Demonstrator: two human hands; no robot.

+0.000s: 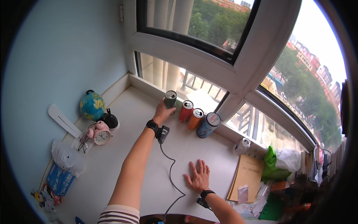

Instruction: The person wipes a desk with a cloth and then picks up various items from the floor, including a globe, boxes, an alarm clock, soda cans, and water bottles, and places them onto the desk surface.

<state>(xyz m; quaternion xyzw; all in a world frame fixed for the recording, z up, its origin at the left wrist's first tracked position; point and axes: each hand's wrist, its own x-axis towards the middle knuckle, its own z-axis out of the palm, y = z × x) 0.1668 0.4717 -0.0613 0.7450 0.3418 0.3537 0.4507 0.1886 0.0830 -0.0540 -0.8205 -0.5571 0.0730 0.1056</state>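
A green drink can (171, 100) is gripped by my left hand (163, 112) near the window-side ledge. Just right of it stand a red can (185, 111) and an orange can (195, 119), both with opened tops. Beside these is a wider blue canister (207, 126) with a lid. My right hand (198, 176) rests palm down on the white tabletop (156, 173), fingers spread, holding nothing. Farther right a whitish can (241, 146) leans or stands by the ledge. Whether the green can touches the surface is hard to tell.
A small globe (92, 105), a pink alarm clock (101, 134), a plastic bag (66, 156) and a blue box (59, 179) line the left wall. Brown paper folders (247, 176) and a green bag (272, 168) lie right. A black cable (171, 168) crosses the table from my left wrist.
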